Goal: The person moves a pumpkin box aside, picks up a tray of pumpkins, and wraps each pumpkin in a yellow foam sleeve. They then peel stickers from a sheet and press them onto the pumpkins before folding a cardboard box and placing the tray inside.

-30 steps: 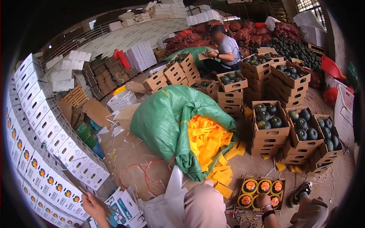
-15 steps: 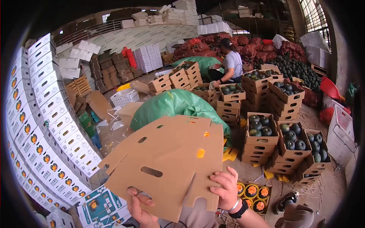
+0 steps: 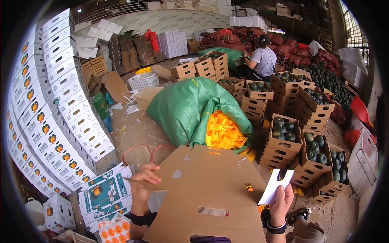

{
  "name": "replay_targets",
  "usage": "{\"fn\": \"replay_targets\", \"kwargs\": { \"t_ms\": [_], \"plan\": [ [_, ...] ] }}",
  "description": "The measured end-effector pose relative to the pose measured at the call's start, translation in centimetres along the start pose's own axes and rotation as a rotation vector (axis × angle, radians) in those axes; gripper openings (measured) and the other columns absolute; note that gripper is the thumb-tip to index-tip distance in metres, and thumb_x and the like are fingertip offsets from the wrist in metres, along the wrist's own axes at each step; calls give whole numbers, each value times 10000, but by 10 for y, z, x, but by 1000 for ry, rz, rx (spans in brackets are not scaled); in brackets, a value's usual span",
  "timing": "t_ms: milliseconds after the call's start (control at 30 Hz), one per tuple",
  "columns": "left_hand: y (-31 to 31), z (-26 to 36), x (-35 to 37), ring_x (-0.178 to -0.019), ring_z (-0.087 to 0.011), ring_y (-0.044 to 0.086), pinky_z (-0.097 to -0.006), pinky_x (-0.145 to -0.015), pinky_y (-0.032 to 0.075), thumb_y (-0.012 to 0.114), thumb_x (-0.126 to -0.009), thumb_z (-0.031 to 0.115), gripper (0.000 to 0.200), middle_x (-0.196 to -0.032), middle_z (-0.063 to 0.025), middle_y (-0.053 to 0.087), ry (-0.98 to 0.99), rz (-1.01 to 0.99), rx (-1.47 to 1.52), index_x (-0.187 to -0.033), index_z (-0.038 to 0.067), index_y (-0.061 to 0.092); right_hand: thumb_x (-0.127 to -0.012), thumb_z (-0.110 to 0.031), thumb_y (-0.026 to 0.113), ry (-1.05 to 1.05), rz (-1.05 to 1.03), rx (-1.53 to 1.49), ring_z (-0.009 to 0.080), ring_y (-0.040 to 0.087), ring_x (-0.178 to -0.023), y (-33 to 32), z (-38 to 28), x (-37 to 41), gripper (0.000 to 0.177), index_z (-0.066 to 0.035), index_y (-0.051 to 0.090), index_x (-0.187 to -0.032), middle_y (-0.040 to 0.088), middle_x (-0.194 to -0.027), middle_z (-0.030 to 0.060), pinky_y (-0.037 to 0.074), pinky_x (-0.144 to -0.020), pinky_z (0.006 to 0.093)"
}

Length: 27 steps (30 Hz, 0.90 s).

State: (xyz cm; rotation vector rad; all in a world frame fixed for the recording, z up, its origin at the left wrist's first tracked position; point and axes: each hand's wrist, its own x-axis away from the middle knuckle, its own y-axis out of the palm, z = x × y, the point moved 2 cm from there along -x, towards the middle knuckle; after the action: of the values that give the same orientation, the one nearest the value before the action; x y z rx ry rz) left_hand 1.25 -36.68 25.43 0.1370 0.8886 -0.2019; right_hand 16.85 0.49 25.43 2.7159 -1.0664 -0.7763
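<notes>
And the cardboard blank (image 3: 219,178) is bending, in front of the green sack (image 3: 182,109)!
Held flat half a second ago, and now the right hand (image 3: 283,198) pinches a white-faced flap (image 3: 270,192) upright, so folding looks under way. The left hand (image 3: 140,193) bends loosely at the brown side flap (image 3: 156,187); whether it grips, I can't tell. The blank's near edge is cut off; it hides the sack's lower front.
</notes>
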Motion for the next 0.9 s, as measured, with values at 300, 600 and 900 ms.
{"fn": "replay_targets", "kwargs": {
  "t_ms": [300, 600, 900],
  "plan": [
    [55, 74, 33, -1253, -340, 425, -512, -1025, 261, 748, -749, 345, 377, -1005, -84, 680, -160, -978, -58, -1003, 75, 680, -771, -86, 642, -236, -591, 91, 212, 536, -552, 24, 11, 79, 128, -61, 532, -711, 527, -632, 75, 448, -836, 375],
    [68, 18, 46, -1120, -331, 550, -428, -938, 444, 739, -767, 108, 673, -1287, -191, 487, -612, -65, 108, -1317, 3, 366, -685, -243, 715, -635, -388, 574, 302, 422, -1240, 51, 29, 49, 445, -76, 574, -1073, 453, -1279, 268, 352, -983, 513],
    [108, 29, 35, -958, -192, 561, -278, -748, 494, 596, -755, 231, 306, -993, -123, 579, 466, -1017, -1144, -972, 16, 616, -730, -266, 658, -840, -887, 1401, 200, 493, -561, 57, 8, 65, 307, -18, 638, -908, 470, -663, 55, 437, -600, 359]
  ]
}}
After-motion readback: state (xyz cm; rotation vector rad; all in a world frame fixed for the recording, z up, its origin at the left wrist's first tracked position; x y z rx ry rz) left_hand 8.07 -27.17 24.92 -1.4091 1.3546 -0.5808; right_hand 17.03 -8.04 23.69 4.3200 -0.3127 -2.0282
